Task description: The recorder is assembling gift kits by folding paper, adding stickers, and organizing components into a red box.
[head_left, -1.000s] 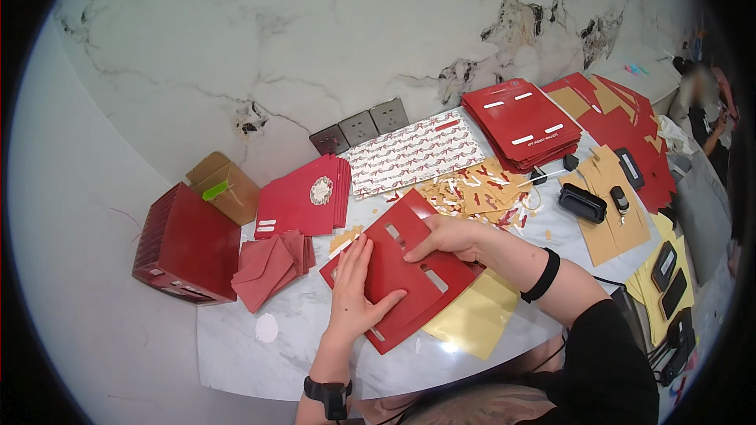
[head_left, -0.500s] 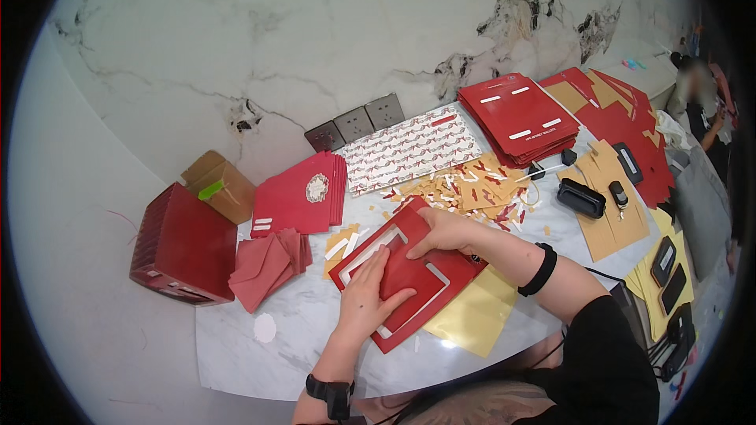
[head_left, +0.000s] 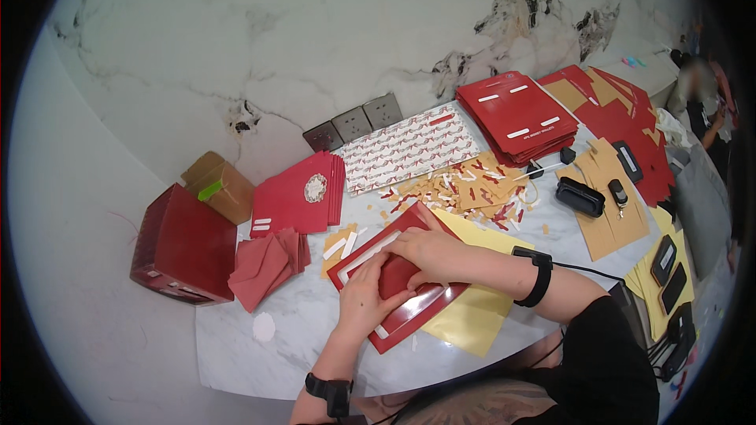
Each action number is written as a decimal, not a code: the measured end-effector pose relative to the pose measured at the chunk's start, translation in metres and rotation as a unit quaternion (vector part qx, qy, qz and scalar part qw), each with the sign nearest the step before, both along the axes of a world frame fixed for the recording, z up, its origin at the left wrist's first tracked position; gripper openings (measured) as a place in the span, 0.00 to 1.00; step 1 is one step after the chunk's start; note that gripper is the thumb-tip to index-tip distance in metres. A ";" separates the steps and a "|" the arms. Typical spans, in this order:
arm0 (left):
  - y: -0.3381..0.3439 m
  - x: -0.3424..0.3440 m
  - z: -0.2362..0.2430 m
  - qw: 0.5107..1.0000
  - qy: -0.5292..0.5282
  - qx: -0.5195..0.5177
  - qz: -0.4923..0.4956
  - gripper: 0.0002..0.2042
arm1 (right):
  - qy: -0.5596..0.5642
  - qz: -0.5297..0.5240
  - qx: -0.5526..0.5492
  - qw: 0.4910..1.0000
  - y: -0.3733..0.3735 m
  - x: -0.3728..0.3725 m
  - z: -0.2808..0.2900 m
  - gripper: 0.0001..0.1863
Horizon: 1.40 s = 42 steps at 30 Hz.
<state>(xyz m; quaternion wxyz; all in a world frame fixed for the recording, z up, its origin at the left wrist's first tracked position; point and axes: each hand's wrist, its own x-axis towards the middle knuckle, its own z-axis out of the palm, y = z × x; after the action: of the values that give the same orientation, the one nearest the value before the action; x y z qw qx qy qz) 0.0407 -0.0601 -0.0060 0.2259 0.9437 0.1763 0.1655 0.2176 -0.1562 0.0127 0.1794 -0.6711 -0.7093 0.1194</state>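
clock: the red sheet is the middle, and 12 points to the wall
red sheet: one easy to see [head_left: 413, 319], on the bench [head_left: 236, 358] under both hands; i can't tell if more lie below
left hand: one [head_left: 361, 301], half curled, fingers together and thumb apart, it seems to have hold of the sheet's middle part
right hand: one [head_left: 429, 258], half curled, thumb and fingers holding the other side of that middle part
step: looks like bending up the middle red part
next move: seems to call for both hands steady and gentle, so the paper does not rip
yellow paper: at 4 [head_left: 465, 330], partly under the red sheet; i can't tell if it is one
paper bits: at 1 [head_left: 472, 193], too many to count
patterned sheet: one, at 12 [head_left: 409, 153]
red stack: one, at 1 [head_left: 516, 110], four white strips on top, sheets too many to count
pink-red pile: one, between 10 and 11 [head_left: 287, 205], one round sticker [head_left: 316, 188]
small envelopes: a few, at 9 [head_left: 256, 264], they overlap
dark red box: one, between 9 and 10 [head_left: 189, 236]
brown box: one, at 10 [head_left: 232, 191]
black case: one, at 2 [head_left: 580, 197]
white round paper: one, at 8 [head_left: 264, 327]
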 end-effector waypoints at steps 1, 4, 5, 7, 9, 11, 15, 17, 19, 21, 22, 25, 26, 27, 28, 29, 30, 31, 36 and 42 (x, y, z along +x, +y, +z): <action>0.000 0.000 0.001 1.000 0.000 0.002 0.000 0.39 | 0.000 0.000 0.002 1.000 0.001 0.000 -0.001 0.37; 0.000 -0.002 0.000 1.000 0.004 -0.011 0.000 0.37 | -0.011 0.015 0.014 1.000 0.003 0.001 -0.004 0.32; 0.001 -0.003 -0.003 1.000 -0.006 -0.006 0.002 0.37 | -0.017 0.021 0.002 1.000 0.004 0.000 -0.004 0.33; 0.003 -0.005 -0.003 1.000 -0.016 -0.001 0.005 0.37 | -0.024 0.028 -0.009 0.999 0.005 0.000 -0.006 0.34; 0.006 -0.007 0.001 1.000 -0.018 0.000 0.004 0.36 | -0.007 0.037 0.003 0.999 0.006 0.002 -0.008 0.32; 0.010 -0.012 0.010 1.000 -0.021 -0.002 -0.007 0.35 | -0.015 0.038 0.003 0.999 0.006 0.004 -0.008 0.31; 0.022 -0.024 0.012 0.999 -0.011 0.028 -0.012 0.28 | -0.018 0.043 0.009 0.999 0.008 0.005 -0.010 0.27; 0.021 -0.024 0.013 1.000 0.003 -0.006 0.001 0.26 | -0.018 0.044 0.011 0.999 0.009 0.005 -0.010 0.26; 0.021 -0.024 0.013 0.999 0.017 -0.040 0.013 0.24 | -0.018 0.045 0.014 0.999 0.009 0.004 -0.009 0.26; 0.022 -0.024 0.012 0.998 0.017 -0.052 0.012 0.22 | -0.026 0.044 -0.001 0.999 0.009 0.004 -0.008 0.24; 0.022 -0.023 0.012 0.998 0.018 -0.052 0.010 0.22 | -0.025 0.042 -0.001 0.999 0.009 0.004 -0.008 0.24; 0.023 -0.023 0.010 0.993 0.017 -0.112 0.025 0.19 | -0.044 0.041 -0.011 0.998 0.007 -0.003 -0.008 0.21; 0.025 -0.024 0.005 0.994 0.007 -0.107 0.019 0.18 | -0.058 0.035 -0.007 0.998 0.007 -0.008 -0.008 0.19; 0.026 -0.025 0.002 0.995 -0.003 -0.103 0.012 0.17 | -0.071 0.029 -0.004 0.997 0.006 -0.011 -0.009 0.18; 0.024 -0.024 0.004 0.995 -0.002 -0.104 0.010 0.17 | -0.070 0.027 -0.004 0.997 0.005 -0.012 -0.012 0.18; 0.021 -0.023 0.009 0.993 0.002 -0.113 0.014 0.17 | -0.063 0.028 0.021 0.997 0.005 -0.012 -0.016 0.17; 0.019 -0.023 0.011 0.992 0.006 -0.123 0.018 0.16 | -0.055 0.029 0.046 0.997 0.005 -0.012 -0.019 0.15; 0.019 -0.023 0.012 0.992 0.007 -0.124 0.017 0.16 | -0.055 0.028 0.046 0.997 0.005 -0.012 -0.018 0.15; 0.022 -0.026 0.006 0.985 0.030 -0.167 0.009 0.12 | -0.052 0.044 -0.022 0.997 0.006 -0.017 -0.013 0.15; 0.021 -0.026 0.007 0.972 0.040 -0.231 0.000 0.08 | -0.025 0.052 -0.057 0.997 0.007 -0.020 -0.013 0.15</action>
<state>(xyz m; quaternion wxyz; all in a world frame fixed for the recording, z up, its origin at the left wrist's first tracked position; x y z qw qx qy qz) 0.0151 -0.0388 0.0014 0.4309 0.8716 0.2189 0.0821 0.1975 -0.1493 -0.0005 0.1164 -0.6449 -0.7399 0.1516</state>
